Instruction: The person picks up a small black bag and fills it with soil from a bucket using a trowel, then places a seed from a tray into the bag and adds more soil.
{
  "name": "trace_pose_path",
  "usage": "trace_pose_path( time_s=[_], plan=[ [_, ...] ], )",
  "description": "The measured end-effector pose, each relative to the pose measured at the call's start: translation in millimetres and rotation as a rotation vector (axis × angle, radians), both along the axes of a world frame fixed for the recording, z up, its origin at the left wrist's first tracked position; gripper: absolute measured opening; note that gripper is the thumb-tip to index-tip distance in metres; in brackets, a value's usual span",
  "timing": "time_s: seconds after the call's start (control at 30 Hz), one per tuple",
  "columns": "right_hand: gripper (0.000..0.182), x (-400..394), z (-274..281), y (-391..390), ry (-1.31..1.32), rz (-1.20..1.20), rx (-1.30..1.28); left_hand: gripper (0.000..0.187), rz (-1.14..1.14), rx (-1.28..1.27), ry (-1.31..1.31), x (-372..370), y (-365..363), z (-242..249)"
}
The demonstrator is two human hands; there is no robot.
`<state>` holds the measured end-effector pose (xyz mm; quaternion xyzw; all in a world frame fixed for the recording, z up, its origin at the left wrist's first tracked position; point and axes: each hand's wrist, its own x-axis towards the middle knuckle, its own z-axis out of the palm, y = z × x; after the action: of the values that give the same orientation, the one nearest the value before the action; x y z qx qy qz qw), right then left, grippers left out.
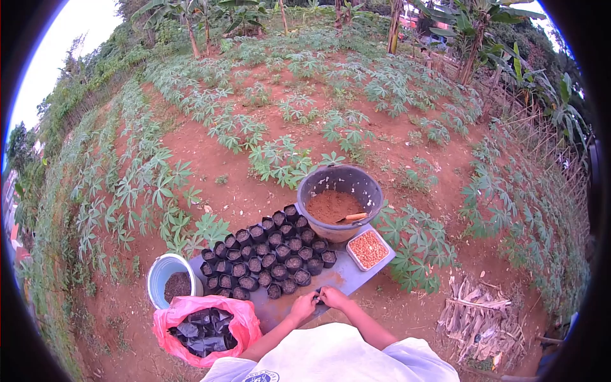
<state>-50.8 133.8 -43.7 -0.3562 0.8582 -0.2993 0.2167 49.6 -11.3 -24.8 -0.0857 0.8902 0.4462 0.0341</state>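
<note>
My left hand [304,305] and my right hand [332,297] meet at the near edge of the grey table [340,278]. Both are closed with pinched fingers on a small black plastic bag [318,297], mostly hidden by the fingers. Just beyond them stand several black planting bags [268,260] filled with dark soil, packed in rows. To the left, an open pink plastic bag [245,321] holds a heap of flat black planting bags [202,332].
A large dark bucket [375,184] holds reddish soil and a wooden-handled trowel [354,217]. Beside it is a tray of orange kernels [368,249]. A pale bucket [154,275] with dark soil stands left. Leafy plants [280,159] grow beyond; dry leaves [480,318] lie right.
</note>
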Motion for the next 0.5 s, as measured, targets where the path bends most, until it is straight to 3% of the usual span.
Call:
trace_pose_path(
  time_s=[0.23,0.5],
  plan=[
    [0.046,-6,11,7,-0.047,-0.146,0.128,0.023,0.035,-0.023,-0.047,-4,-1,0],
    [0.06,-19,6,4,-0.036,-0.051,0.184,0.026,0.029,-0.026,-0.139,-4,1,6]
  ],
)
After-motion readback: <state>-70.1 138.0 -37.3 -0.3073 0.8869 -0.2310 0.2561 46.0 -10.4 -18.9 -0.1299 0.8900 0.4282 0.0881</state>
